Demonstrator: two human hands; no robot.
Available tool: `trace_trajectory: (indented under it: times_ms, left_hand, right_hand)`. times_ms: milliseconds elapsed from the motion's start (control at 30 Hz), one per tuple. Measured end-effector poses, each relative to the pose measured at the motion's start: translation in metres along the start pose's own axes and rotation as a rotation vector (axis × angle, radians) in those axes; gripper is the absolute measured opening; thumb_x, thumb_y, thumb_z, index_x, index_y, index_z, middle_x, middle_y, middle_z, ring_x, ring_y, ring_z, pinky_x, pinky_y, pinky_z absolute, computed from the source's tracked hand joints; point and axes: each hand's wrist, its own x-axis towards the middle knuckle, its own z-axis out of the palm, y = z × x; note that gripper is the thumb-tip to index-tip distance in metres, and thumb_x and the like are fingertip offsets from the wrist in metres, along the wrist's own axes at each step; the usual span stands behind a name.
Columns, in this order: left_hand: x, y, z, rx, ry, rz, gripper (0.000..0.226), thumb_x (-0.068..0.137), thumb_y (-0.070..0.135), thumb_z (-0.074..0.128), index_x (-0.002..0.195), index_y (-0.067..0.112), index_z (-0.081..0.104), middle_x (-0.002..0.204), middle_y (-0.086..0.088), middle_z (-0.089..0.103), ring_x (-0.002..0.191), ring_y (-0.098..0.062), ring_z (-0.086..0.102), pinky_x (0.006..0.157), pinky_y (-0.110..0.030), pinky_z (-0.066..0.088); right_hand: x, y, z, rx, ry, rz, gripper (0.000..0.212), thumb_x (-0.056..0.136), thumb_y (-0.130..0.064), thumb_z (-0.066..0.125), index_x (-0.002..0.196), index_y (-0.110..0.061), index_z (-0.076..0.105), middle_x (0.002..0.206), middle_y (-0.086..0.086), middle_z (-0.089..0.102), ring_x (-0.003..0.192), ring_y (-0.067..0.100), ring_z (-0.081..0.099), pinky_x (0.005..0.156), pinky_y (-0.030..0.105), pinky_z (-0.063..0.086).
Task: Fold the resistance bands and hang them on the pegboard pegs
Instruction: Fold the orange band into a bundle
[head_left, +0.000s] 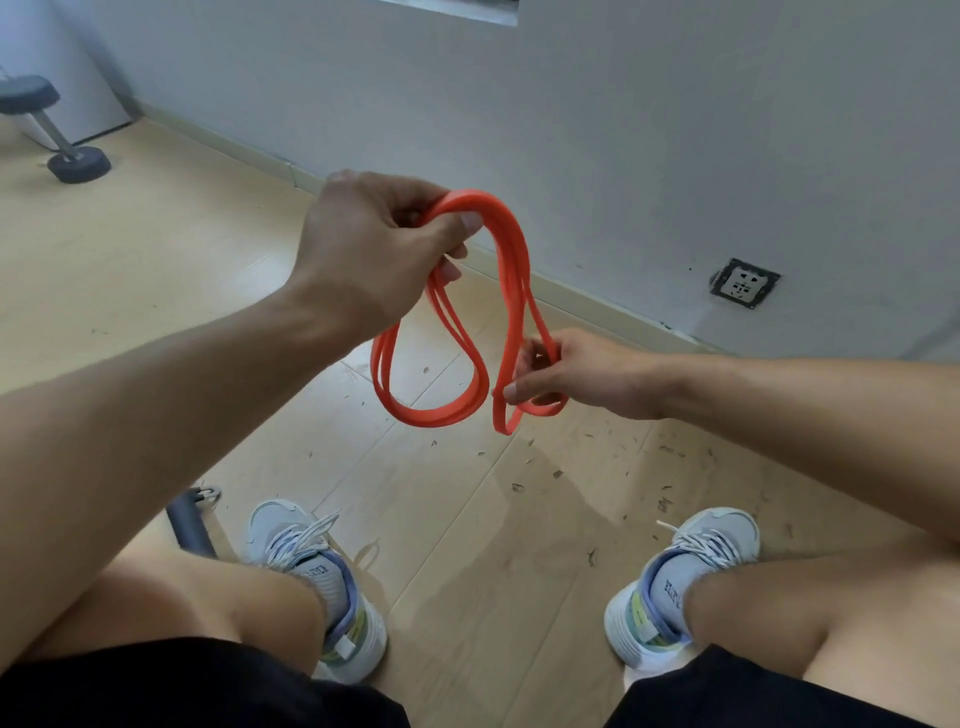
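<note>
Head view, left hand (374, 249) gripping looped orange rubber band (511, 291), right hand (576, 379) pinching its lower strands.

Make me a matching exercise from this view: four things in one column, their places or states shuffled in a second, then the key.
1. orange resistance band
2. dumbbell
3. wall socket
4. left hand

A. low on the wall at right
B. on the floor, far left
C. gripping the top of the folded loops
D. hanging in loops between both hands

Pairs: 1-D, 2-B, 3-A, 4-C
</note>
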Motion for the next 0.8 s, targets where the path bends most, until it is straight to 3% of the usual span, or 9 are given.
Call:
trace_trajectory:
  times_ms: [67,200,267,333,433,500,700,800]
  left_hand:
    - [0.001,-0.003,-0.002,0.020,-0.010,0.001,0.023,0.090,0.030,0.073,0.109,0.018,0.076,0.079,0.005,0.074,0.068,-0.010,0.075,0.066,-0.018,0.061]
    - [0.001,-0.009,-0.006,0.118,-0.103,0.013,0.024,0.090,0.033,0.072,0.110,0.019,0.076,0.084,0.009,0.075,0.073,-0.004,0.074,0.071,-0.017,0.061]
    - [-0.001,-0.009,-0.006,0.187,-0.186,0.054,0.024,0.091,0.034,0.072,0.109,0.020,0.077,0.083,0.012,0.075,0.074,0.000,0.073,0.071,-0.015,0.059]
    - [-0.003,-0.007,-0.004,0.241,-0.249,0.108,0.020,0.092,0.034,0.071,0.106,0.022,0.078,0.080,0.012,0.075,0.074,-0.001,0.072,0.067,-0.013,0.057]
    - [-0.005,-0.002,-0.004,0.282,-0.273,0.149,0.014,0.093,0.035,0.069,0.102,0.026,0.076,0.078,0.013,0.073,0.070,-0.005,0.068,0.056,-0.013,0.049]
    - [-0.006,0.003,-0.006,0.265,-0.283,0.141,0.014,0.092,0.034,0.069,0.102,0.026,0.074,0.079,0.014,0.072,0.072,-0.001,0.067,0.058,-0.008,0.045]
    - [-0.003,-0.001,0.002,0.124,-0.335,0.128,0.014,0.093,0.030,0.068,0.103,0.025,0.074,0.082,0.014,0.074,0.083,0.002,0.070,0.069,-0.006,0.051]
    - [0.009,-0.030,0.025,0.026,-0.337,-0.020,0.013,0.089,0.033,0.071,0.101,0.028,0.072,0.082,0.014,0.076,0.084,0.001,0.071,0.070,-0.012,0.053]
  right_hand:
    - [0.002,-0.001,-0.004,-0.108,-0.012,0.019,0.017,0.092,-0.019,0.075,0.090,-0.005,0.064,0.096,0.009,0.074,0.092,0.022,0.071,0.090,0.039,0.056]
    - [-0.004,-0.015,-0.013,-0.479,0.044,0.098,0.055,0.080,-0.044,0.085,0.119,-0.017,0.057,0.122,0.001,0.064,0.109,0.020,0.062,0.090,0.034,0.055]
    - [-0.015,-0.032,-0.020,-0.402,0.155,-0.025,0.068,0.077,-0.047,0.085,0.133,-0.023,0.053,0.134,-0.002,0.059,0.120,0.019,0.058,0.099,0.036,0.052]
    - [-0.027,-0.050,-0.026,-0.309,0.227,-0.186,0.065,0.080,-0.042,0.083,0.135,-0.026,0.054,0.137,-0.002,0.060,0.126,0.019,0.057,0.107,0.039,0.050]
    - [-0.046,-0.069,-0.029,-0.192,0.256,-0.294,0.043,0.087,-0.033,0.079,0.125,-0.026,0.059,0.126,-0.001,0.068,0.117,0.018,0.064,0.101,0.034,0.052]
    - [-0.055,-0.073,-0.030,-0.171,0.308,-0.313,0.032,0.090,-0.030,0.075,0.118,-0.022,0.064,0.114,-0.001,0.073,0.106,0.018,0.071,0.094,0.031,0.057]
    - [-0.056,-0.070,-0.042,-0.190,0.352,-0.321,0.027,0.090,-0.034,0.076,0.112,-0.019,0.075,0.091,-0.011,0.074,0.085,0.004,0.072,0.073,0.014,0.053]
    - [-0.030,-0.042,-0.045,-0.173,0.371,-0.306,0.020,0.093,-0.034,0.072,0.108,-0.021,0.077,0.085,-0.011,0.073,0.080,0.005,0.070,0.071,0.015,0.051]
